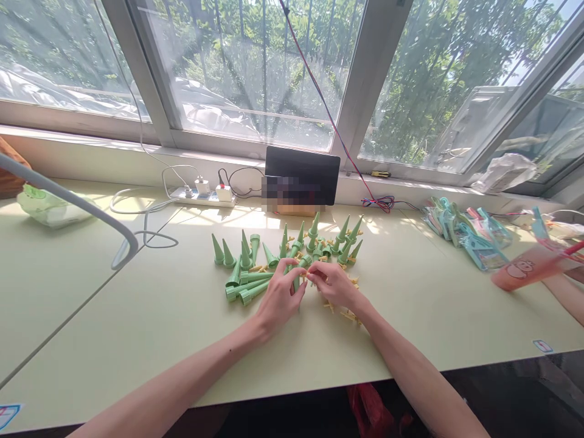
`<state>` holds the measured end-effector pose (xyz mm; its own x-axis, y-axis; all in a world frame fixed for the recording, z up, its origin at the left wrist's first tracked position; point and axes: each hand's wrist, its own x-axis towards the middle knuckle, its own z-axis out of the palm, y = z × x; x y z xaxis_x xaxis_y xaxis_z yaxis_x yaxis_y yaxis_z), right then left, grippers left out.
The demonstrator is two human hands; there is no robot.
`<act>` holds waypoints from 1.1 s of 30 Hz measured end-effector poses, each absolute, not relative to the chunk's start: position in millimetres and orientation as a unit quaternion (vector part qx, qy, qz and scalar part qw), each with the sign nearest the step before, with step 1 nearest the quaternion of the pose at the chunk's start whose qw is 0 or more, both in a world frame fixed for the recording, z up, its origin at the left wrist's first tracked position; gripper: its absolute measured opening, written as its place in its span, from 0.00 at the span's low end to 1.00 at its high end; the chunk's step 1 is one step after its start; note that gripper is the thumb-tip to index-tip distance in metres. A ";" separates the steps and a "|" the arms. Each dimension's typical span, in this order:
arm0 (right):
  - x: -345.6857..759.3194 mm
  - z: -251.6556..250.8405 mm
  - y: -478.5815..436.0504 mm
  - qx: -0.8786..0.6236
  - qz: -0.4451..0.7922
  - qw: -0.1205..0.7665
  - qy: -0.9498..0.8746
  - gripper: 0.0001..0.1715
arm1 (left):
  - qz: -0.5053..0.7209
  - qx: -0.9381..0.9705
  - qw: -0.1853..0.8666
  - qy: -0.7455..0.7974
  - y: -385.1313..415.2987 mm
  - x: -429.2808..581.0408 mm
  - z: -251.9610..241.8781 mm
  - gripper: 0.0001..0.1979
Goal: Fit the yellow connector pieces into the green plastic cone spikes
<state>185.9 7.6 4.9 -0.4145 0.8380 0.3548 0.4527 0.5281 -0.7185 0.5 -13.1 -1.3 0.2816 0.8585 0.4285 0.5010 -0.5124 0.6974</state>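
Observation:
My left hand (280, 297) is closed around a green plastic cone-shaped spike (305, 261), its wide collar up near my fingertips. Right beside the collar, my right hand (336, 283) pinches a small yellow piece (305, 275), partly covered by the fingers. The two hands almost touch. Behind them, several green spikes (218, 250) stand points up, some with yellow pieces at their collars. More spikes (249, 289) lie on their sides left of my left hand. Loose yellow pieces (350, 316) are scattered under and beside my right wrist.
A dark-screened tablet (302, 173) leans by the window, near a power strip (205, 198) and cables. A grey curved tube (91, 210) crosses the left. At right are teal packaged items (483, 246) and a pink cup (520, 267) beside another person's arm (568, 298).

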 end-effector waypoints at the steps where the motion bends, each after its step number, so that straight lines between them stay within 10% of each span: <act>1: 185.9 4.8 7.6 -0.405 0.265 0.359 -0.798 0.12 | 0.403 0.770 0.221 0.442 -13.3 0.5 -1.1 0.08; 33: 182.4 3.4 6.7 -0.418 0.280 0.374 -0.779 0.13 | 0.416 0.773 0.202 0.435 -12.3 0.9 0.0 0.08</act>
